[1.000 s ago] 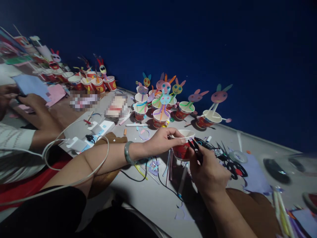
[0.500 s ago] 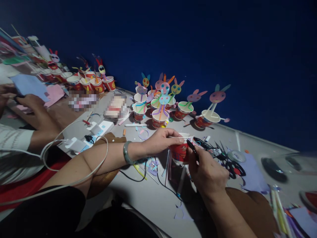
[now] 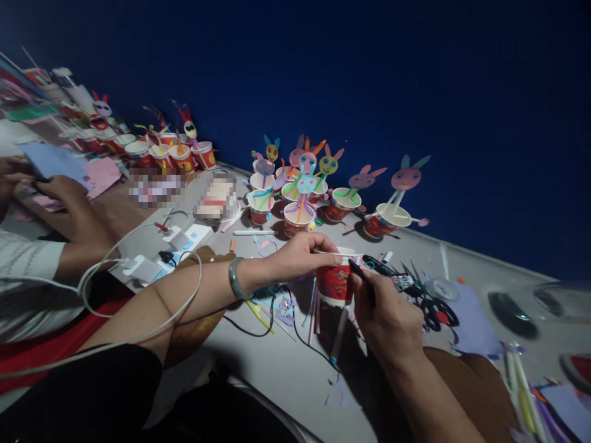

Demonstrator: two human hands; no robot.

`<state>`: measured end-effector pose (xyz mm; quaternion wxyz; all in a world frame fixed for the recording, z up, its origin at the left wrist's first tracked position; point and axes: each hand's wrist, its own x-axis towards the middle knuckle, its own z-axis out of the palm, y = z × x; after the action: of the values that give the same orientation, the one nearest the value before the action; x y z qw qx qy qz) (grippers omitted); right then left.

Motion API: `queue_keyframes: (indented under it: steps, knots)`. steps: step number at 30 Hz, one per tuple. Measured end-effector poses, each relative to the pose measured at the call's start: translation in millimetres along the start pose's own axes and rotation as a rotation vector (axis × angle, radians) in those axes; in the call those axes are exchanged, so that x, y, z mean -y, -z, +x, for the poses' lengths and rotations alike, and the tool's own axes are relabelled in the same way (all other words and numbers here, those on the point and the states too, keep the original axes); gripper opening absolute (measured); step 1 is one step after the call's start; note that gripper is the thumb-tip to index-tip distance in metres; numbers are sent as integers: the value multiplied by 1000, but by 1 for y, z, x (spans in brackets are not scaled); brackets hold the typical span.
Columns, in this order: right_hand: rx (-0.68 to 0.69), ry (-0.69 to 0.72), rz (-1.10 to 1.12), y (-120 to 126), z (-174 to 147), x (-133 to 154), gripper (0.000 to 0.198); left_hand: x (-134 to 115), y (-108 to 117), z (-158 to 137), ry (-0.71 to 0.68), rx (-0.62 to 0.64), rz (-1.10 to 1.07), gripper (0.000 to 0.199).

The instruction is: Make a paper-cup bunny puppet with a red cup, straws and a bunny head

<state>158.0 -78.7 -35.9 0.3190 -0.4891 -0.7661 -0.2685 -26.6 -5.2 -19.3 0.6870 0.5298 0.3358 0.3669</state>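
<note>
My left hand pinches the rim of a red paper cup, thumb outside and fingers over the edge. The cup leans, so its mouth shows only as a thin white line. A slim black pen is gripped in my right hand, its tip at the cup's side just under the rim. Whether the tip touches the cup, I cannot tell. Behind the cup stand several paper cups with coloured straws and paper rabbit heads.
Right of my hands lie black-handled scissors, a tape roll and purple paper. Paper scraps, straws and a black cord litter the table. A white cable crosses my left arm near a power strip. Another person's hands hold blue paper.
The cup has tipped, so less of its inside shows and more of its red side. Both hands have shifted slightly with it, still holding the cup and the pen.
</note>
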Motion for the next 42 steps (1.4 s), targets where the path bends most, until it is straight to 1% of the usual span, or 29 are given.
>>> queue_keyframes:
  steps: [7,13,17,19,22,26,31,38,42]
  knots:
    - [-31,27,-4,1,2,-10,19,-5,5,2,24,47,10,22]
    - [46,27,103,5,2,-16,18,-15,10,2,81,121,-10,26]
    - [126,-40,203,8,2,-16,18,-17,12,2,87,153,12,23]
    - [148,-70,216,8,2,-14,19,-16,12,2,72,154,30,22]
    - [114,-59,187,8,2,-11,18,-14,12,2,55,152,28,24]
    - [42,-2,135,8,3,-9,16,-16,12,2,67,172,5,24]
    - [70,-1,121,7,1,-12,18,-19,13,1,101,199,-13,26]
    - [47,63,75,3,0,-16,17,-19,10,0,121,153,-47,26]
    - [23,106,81,3,1,-19,16,-21,11,0,149,166,-68,17]
